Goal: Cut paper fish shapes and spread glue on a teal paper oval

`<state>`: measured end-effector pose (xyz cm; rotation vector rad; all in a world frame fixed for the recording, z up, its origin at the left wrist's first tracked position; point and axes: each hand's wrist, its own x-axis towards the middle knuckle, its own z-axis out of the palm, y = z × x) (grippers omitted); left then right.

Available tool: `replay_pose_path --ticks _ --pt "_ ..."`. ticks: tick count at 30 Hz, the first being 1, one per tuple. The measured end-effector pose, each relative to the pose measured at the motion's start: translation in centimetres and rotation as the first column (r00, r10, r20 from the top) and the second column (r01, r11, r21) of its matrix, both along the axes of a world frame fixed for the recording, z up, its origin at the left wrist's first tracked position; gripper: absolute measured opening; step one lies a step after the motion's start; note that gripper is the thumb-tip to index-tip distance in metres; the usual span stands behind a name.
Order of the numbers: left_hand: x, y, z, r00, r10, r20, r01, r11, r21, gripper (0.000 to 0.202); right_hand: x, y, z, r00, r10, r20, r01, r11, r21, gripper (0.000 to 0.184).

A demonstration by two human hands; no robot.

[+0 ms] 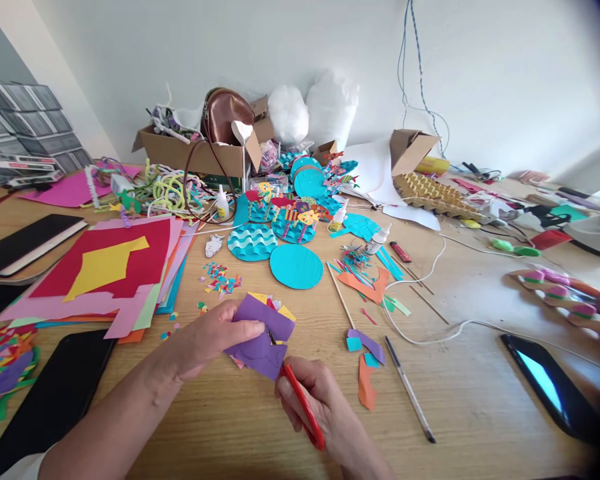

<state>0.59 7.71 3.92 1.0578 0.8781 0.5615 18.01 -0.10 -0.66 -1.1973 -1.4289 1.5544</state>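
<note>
Is holding the purple paper [250, 355] with the left hand [205, 338], with the thumb [247, 329] lying on top. Is gripping the red scissors [304, 403] in the right hand [325, 395], with a dark blade [272, 337] showing at a cut in the paper. Is working above the wooden desk [220, 430]. Is facing a plain blue disc [297, 267] and, at its left, a disc with wavy stripes [253, 242]. Is having on the left side a pile of coloured sheets [153, 247], topped by a yellow piece [107, 265]. Is having on the right side orange scraps [366, 385], a clear pen [409, 389] and, farther out, a black phone [545, 385].
</note>
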Motion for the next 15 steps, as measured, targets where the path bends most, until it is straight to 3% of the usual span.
replay_pose_path --ticks 4,6,10,15 --pt "1.0 -1.1 -0.4 0.922 0.271 0.277 -0.269 0.962 -0.046 0.026 -1.0 0.2 0.2 0.988 -0.085 -0.128 0.080 0.996 -0.044 0.048" --pt "1.8 -1.8 -0.7 0.878 0.333 0.343 -0.329 0.942 -0.072 0.030 -1.6 0.4 0.4 0.975 -0.124 -0.185 0.112 0.991 -0.077 0.050" --pt "3.3 -2.8 -1.5 0.874 0.370 0.316 -0.388 0.922 -0.007 0.025 -2.3 0.7 0.9 0.958 -0.174 -0.228 0.153 0.983 -0.104 0.052" --pt "3.9 -2.4 -2.2 0.818 0.531 0.223 -0.538 0.842 -0.031 0.021 -2.5 0.7 1.0 0.957 -0.174 -0.234 0.144 0.980 -0.138 0.053"
